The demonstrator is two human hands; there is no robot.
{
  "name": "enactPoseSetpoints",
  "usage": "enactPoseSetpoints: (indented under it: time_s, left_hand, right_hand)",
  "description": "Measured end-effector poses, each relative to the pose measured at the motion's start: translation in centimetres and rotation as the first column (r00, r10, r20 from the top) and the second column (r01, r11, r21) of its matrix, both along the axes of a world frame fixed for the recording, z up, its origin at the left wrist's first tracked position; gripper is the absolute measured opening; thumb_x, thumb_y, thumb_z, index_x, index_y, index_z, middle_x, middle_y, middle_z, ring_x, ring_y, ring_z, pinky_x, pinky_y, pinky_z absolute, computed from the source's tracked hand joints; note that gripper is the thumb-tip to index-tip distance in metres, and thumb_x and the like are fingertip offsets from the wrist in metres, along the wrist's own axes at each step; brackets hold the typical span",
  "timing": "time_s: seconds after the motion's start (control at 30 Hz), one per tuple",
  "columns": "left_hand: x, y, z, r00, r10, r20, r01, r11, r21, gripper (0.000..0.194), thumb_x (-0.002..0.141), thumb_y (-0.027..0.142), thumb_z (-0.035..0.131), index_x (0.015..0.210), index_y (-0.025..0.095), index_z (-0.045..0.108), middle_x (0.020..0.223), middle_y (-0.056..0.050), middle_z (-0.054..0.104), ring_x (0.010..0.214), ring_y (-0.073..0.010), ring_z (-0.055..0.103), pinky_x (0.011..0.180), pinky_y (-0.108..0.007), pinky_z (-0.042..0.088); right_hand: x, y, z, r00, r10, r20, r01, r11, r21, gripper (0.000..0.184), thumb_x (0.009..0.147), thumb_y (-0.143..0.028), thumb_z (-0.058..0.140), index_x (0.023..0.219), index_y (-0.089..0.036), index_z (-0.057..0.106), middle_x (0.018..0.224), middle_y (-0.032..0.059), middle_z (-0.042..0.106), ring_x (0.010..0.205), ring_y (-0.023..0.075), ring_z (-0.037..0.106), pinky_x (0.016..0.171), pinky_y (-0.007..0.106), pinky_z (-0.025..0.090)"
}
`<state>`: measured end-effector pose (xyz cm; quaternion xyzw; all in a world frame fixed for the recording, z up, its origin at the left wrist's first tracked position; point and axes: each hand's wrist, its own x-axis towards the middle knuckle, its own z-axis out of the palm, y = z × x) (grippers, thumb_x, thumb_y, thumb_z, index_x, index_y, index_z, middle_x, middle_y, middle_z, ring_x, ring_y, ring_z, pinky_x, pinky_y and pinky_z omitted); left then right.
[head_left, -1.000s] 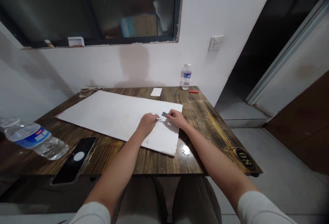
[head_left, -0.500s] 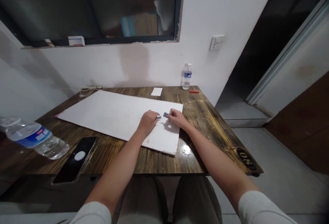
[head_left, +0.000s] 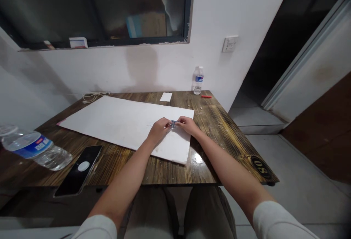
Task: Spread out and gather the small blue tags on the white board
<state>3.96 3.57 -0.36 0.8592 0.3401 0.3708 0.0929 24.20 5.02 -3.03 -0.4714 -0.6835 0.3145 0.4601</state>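
A small blue-and-silver piece [head_left: 173,124] is pinched above a white foam board [head_left: 123,122] between the closed fingertips of the left hand [head_left: 159,129] and right hand [head_left: 188,125] (its shape is mostly hidden by the fingers), and could be dropped onto the wooden bench [head_left: 208,136] if the pinch is loosened.

Out past my right hand [head_left: 189,125], a round black sticker [head_left: 260,167] on the corner of the counter [head_left: 123,169] shows gold digits, a 0 and an 8. Left of my left hand [head_left: 159,130], the water bottle [head_left: 29,147] has a blue label [head_left: 37,144] with white characters too blurred to read.
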Motion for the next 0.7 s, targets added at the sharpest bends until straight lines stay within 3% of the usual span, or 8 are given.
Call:
enactPoseSetpoints:
  time_s: [0.17,0.3,0.5,0.7]
  left_hand:
    - [0.0,0.1,-0.3,0.999,0.051,0.001,-0.051,0.998,0.023,0.018,0.081,0.008,0.063,0.096,0.019,0.062,0.083,-0.001,0.059,0.074,-0.0144,0.057,0.07,-0.028,0.048]
    - [0.1,-0.3,0.0,0.998,0.06,-0.018,-0.061,0.997,-0.037,0.019,0.081,0.012,0.064,0.099,0.019,0.062,0.091,-0.003,0.06,0.077,-0.0145,0.059,0.073,-0.028,0.049]
    - [-0.3,-0.5,0.6,0.951,0.207,-0.229,-0.237,0.965,-0.111,0.023,0.081,0.024,0.068,0.103,0.019,0.067,0.085,-0.003,0.064,0.073,-0.017,0.06,0.071,-0.03,0.047]
    - [0.0,-0.3,0.2,0.972,0.117,-0.206,-0.165,0.957,-0.238,0.029,0.079,0.019,0.068,0.109,0.018,0.068,0.077,-0.001,0.068,0.073,-0.017,0.063,0.071,-0.028,0.046]
  right_hand:
    - [-0.2,-0.3,0.2,0.991,0.076,0.113,-0.076,0.997,-0.006,0.013,0.069,-0.029,0.077,0.069,-0.018,0.07,0.064,-0.0021,0.062,0.062,0.0119,0.05,0.06,0.023,0.035]
    - [-0.4,-0.7,0.3,0.964,0.129,0.232,-0.13,0.991,-0.01,0.009,0.071,-0.025,0.078,0.075,-0.019,0.073,0.065,-0.0025,0.063,0.063,0.0117,0.051,0.061,0.023,0.035]
    - [-0.5,-1.0,0.7,0.93,0.103,0.353,-0.138,0.988,0.075,0.007,0.078,-0.027,0.075,0.079,-0.02,0.074,0.073,0.0013,0.066,0.068,0.0135,0.054,0.065,0.025,0.037]
    - [-0.6,-1.2,0.9,0.881,0.1,0.462,-0.177,0.976,0.127,0.013,0.08,-0.026,0.073,0.091,-0.02,0.075,0.079,0.0039,0.068,0.072,0.0159,0.055,0.067,0.027,0.036]
